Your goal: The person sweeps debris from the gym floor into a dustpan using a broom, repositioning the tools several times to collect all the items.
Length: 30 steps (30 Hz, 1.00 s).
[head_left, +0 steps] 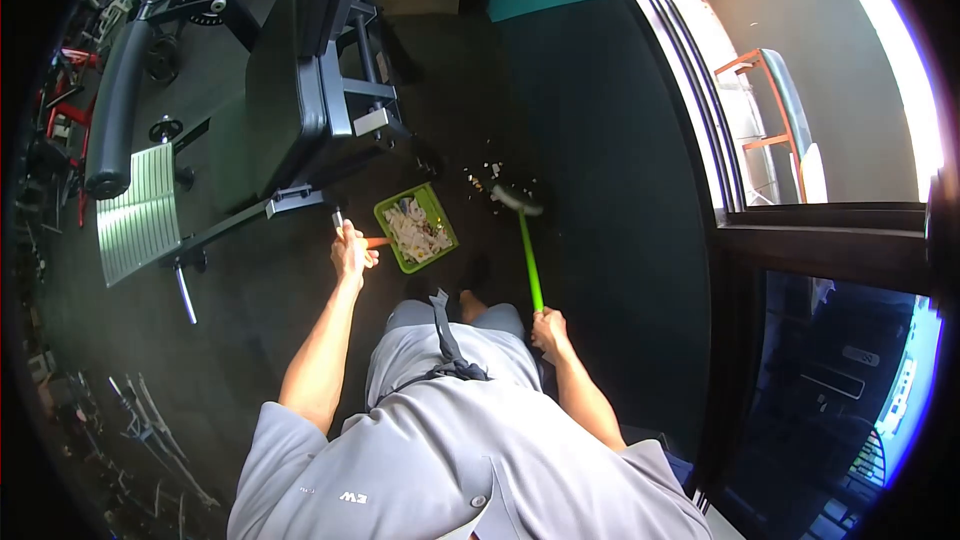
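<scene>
My left hand (352, 252) is closed around the orange handle (377, 242) of a green dustpan (453, 230). Crumpled pale scraps (415, 228) lie inside the pan. My right hand (549, 329) grips the green stick of a broom (530, 260), whose pale head (517, 202) rests on the dark floor. Small bits of debris (485, 178) are scattered beside the broom head, to the right of the dustpan.
A black padded exercise machine (290, 110) with a ribbed metal footplate (138, 215) stands at the left. More gym equipment fills the far left. A dark wall (610, 130) and a sliding door frame (700, 140) run along the right.
</scene>
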Tool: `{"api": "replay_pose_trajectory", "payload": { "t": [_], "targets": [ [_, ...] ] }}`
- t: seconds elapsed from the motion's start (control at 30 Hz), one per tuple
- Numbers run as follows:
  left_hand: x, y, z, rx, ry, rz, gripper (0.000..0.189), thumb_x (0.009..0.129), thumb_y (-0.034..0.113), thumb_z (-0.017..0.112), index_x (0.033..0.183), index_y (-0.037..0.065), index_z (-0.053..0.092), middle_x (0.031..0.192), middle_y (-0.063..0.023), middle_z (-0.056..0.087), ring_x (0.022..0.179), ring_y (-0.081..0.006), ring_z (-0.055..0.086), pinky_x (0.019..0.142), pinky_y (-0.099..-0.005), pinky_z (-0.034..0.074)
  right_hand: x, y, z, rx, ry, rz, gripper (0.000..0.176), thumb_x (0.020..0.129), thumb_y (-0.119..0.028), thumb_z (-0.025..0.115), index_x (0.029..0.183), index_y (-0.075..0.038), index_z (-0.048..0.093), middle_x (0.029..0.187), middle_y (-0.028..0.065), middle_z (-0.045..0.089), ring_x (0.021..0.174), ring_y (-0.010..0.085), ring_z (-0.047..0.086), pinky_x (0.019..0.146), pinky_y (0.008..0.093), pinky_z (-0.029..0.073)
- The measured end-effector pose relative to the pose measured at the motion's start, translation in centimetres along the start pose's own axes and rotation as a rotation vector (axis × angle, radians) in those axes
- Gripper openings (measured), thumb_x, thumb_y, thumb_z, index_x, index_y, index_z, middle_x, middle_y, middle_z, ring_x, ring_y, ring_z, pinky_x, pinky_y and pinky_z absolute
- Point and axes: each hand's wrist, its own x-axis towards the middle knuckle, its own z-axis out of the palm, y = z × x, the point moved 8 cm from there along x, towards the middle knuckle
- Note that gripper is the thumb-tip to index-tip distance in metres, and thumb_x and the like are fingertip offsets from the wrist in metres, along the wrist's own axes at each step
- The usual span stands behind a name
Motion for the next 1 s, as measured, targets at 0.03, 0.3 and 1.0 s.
{"api": "replay_pose_trajectory", "payload": {
  "t": [0.03,0.3,1.0],
  "targets": [
    [-0.1,0.0,-0.1,0.001,0.009,-0.003,0.053,0.092,0.051,0.042,0.088,-0.001,0.05,0.063,-0.012,0.056,0.044,-0.0201,0.059,0.035,-0.0291,0.049,-0.2,0.7,1.2,0.066,-0.059,0.003,0.028,0.093,-0.027,0.045,0.093,-0.004,0.061,0.055,0.0054,0.054,0.038,0.0151,0.048,0.033,0.0293,0.035],
    [1.6,1.1,-2.3,-0.043,-0.048,-0.026,0.053,0.092,0.051,0.042,0.09,-0.002,0.049,0.064,-0.0167,0.061,0.042,-0.0182,0.057,0.035,-0.0275,0.046,-8.4,4.1,3.4,0.426,-0.159,0.107,0.024,0.091,-0.027,0.052,0.102,-0.008,0.061,0.061,0.0022,0.052,0.046,0.01,0.047,0.04,0.0249,0.044],
    [2.7,1.5,-3.0,0.151,-0.078,0.013,0.053,0.093,0.049,0.04,0.093,-0.002,0.057,0.059,-0.0112,0.059,0.044,-0.0196,0.062,0.035,-0.0286,0.05,-12.8,2.7,19.1,0.608,-0.299,0.3,0.009,0.091,-0.015,0.048,0.09,-0.007,0.052,0.059,0.0021,0.046,0.043,0.0102,0.042,0.036,0.0259,0.041]
  ]
}}
